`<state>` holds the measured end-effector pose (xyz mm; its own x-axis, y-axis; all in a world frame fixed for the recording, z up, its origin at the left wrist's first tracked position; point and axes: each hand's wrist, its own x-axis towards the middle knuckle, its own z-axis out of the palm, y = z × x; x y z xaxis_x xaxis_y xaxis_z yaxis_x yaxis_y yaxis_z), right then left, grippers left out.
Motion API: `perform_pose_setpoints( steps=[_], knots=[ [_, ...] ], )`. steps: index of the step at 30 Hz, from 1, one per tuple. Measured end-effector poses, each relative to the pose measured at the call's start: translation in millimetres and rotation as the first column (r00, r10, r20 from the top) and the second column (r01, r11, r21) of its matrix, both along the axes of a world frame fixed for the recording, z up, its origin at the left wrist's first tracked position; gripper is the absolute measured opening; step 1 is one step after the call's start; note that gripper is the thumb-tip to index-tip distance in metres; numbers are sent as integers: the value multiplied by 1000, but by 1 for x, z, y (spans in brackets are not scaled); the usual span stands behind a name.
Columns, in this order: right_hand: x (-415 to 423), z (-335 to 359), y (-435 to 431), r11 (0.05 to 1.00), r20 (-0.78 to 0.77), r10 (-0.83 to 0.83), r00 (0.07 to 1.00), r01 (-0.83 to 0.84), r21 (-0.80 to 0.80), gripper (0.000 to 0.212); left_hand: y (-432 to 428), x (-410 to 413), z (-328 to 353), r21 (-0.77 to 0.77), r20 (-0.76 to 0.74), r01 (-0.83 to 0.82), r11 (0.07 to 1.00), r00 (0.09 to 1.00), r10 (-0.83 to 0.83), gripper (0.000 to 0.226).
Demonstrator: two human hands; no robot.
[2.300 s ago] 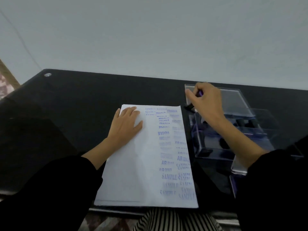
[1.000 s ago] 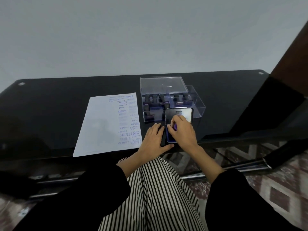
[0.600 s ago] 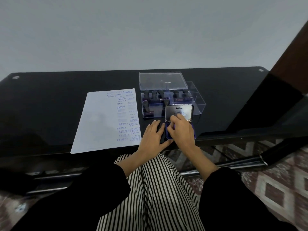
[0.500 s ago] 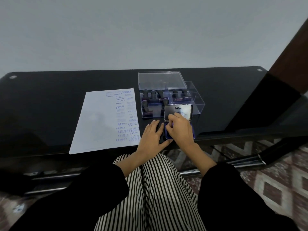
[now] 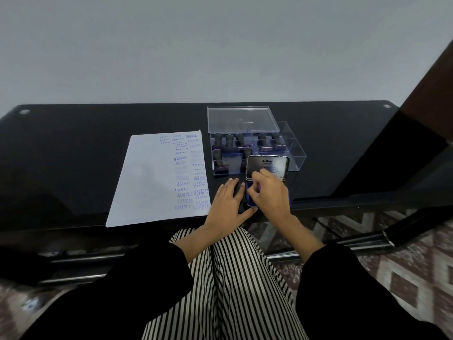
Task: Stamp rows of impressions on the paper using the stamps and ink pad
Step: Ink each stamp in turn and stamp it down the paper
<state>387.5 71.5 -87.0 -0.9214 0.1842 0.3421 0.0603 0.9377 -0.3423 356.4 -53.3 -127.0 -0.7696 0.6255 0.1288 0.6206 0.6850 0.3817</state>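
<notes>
A white sheet of paper (image 5: 152,182) lies on the black table, with blue impressions reading SAMPLE, AIR MAIL and FRAGILE down its right side. The open ink pad (image 5: 250,197) sits near the table's front edge, its metal lid (image 5: 274,163) raised behind it. My right hand (image 5: 270,192) pinches a small stamp over the blue pad; the stamp is mostly hidden by my fingers. My left hand (image 5: 226,207) lies flat on the table beside the pad, its thumb against the pad's front corner.
A clear plastic box (image 5: 294,153) holding several dark-handled stamps (image 5: 229,141) stands behind the ink pad, its clear lid (image 5: 241,119) lying at the back. The table's front edge (image 5: 343,204) runs just below my hands. A dark wooden post (image 5: 431,87) rises at the right.
2.3 s ago my left hand pressed the paper and my right hand was at the box. Both hands have since come to the ink pad; over the last second they barely moved.
</notes>
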Motion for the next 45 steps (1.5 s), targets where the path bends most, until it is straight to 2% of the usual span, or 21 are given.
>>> perform_pose_setpoints(
  steps=[5, 14, 18, 21, 29, 36, 45],
  knots=[
    [2, -1, 1, 1000, -11, 10, 1000, -11, -17, 27, 0, 0, 0, -1, 9, -3, 1000, 1000, 3, 72],
    [-23, 14, 3, 1000, 163, 28, 986, -30, 4, 22, 0, -2, -3, -4, -4, 14, 1000, 1000, -14, 73],
    [-18, 11, 2, 1000, 124, 16, 992, -16, -6, 23, 0, -2, -3, -3, -11, 19, 1000, 1000, -19, 93],
    [-10, 8, 2, 1000, 92, 8, 996, -8, -6, 23, 0, -2, -3, -4, -8, 14, 1000, 1000, -14, 97],
    [0, 2, 2, 1000, 53, -11, 999, 12, -8, 22, 0, -1, 0, -13, 17, 5, 1000, 1000, -5, 73],
    [-23, 13, 1, 1000, 164, -17, 986, 17, 0, 19, 0, -2, -1, -9, 19, 8, 1000, 1000, -8, 72],
    [-15, 4, -1, 999, 51, -32, 998, 32, 7, 22, 0, 0, 2, -29, 26, 7, 1000, 1000, -6, 72]
  ],
)
